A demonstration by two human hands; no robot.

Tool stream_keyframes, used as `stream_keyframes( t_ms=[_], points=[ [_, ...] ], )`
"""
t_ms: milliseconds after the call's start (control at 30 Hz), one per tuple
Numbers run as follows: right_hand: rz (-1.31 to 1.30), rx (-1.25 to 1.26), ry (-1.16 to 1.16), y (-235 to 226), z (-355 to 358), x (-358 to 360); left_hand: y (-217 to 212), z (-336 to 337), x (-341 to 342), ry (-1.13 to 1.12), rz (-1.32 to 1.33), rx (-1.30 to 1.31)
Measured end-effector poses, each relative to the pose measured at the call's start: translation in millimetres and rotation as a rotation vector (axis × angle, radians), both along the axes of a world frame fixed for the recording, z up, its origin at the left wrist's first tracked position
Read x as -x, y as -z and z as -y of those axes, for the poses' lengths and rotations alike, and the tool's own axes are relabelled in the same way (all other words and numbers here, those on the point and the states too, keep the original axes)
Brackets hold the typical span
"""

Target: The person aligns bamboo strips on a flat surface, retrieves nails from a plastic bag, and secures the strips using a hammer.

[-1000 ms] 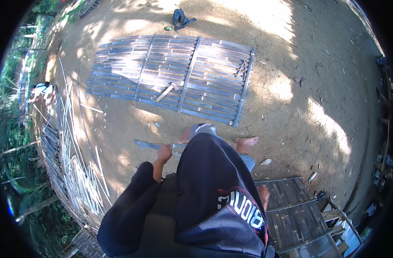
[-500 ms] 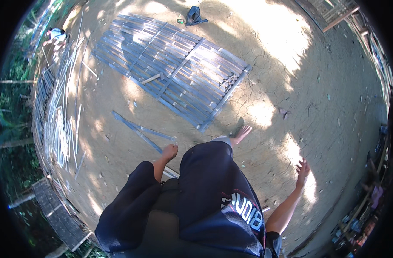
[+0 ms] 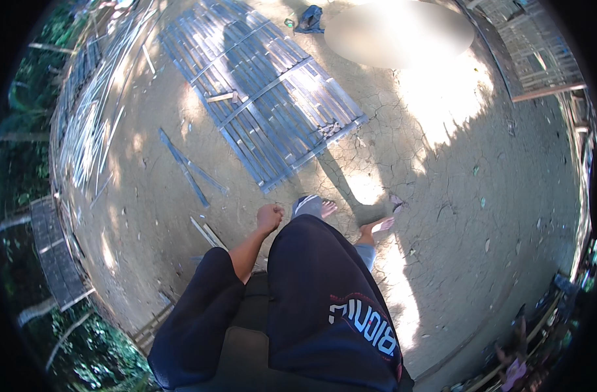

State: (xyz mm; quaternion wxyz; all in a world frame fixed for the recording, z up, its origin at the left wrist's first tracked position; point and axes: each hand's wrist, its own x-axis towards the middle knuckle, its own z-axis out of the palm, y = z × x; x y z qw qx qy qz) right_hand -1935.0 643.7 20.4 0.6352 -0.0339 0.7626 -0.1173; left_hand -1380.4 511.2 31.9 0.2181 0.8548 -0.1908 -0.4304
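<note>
My left hand [image 3: 270, 217] hangs in front of my left side, its fingers curled closed. Nothing sticks out of it, and the inside of the palm is hidden. My right hand is out of view. Ahead lies a flat panel of bamboo slats [image 3: 265, 124] crossed by battens. On it rests a short tool like a hammer [image 3: 220, 97], with a pale handle and dark head. Small dark pieces [image 3: 328, 130] are heaped near its closest right corner. Two dark slats [image 3: 184, 166] lie on the ground ahead of my left hand. My bare feet [image 3: 383, 225] are on dirt.
Long pale bamboo strips [image 3: 92, 124] are spread at the left. A black bag [image 3: 309, 19] lies beyond the panel. Woven bamboo walling [image 3: 540, 52] stands at the far right, and a dark slatted platform [image 3: 60, 261] at the left. Narrow pale strips [image 3: 210, 233] lie beside my left arm.
My right hand has left the view. My left hand has moved slightly forward and right, still closed. A second foot now shows, and the panel appears higher in view and turned.
</note>
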Motion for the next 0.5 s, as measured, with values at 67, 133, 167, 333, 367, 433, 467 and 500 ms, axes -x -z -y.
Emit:
stream_keyframes(
  t_ms=[67,133,167,333,367,433,467,500],
  points=[
    [0.009,-0.003,-0.073,10,49,53,6,8,26,-0.219,-0.068,-0.003],
    [0.005,0.023,-0.125,24,118,116,11,15,58,-0.275,-0.060,-0.034],
    [-0.002,0.052,-0.149,28,161,154,13,15,89,-0.340,-0.092,-0.084],
    [-0.405,0.349,-0.110,4,467,286,-3,33,223,0.107,0.041,-0.168],
    [-0.386,0.382,-0.203,-19,534,301,-5,42,244,0.029,0.000,-0.142],
    [-0.381,0.593,-0.258,-66,642,300,-10,58,290,-0.152,-0.059,-0.139],
    [-0.313,0.732,-0.295,-89,688,290,-9,67,303,-0.148,-0.100,-0.169],
    [-0.281,0.876,-0.339,-109,730,273,-7,79,317,-0.194,-0.079,-0.189]
  ],
)
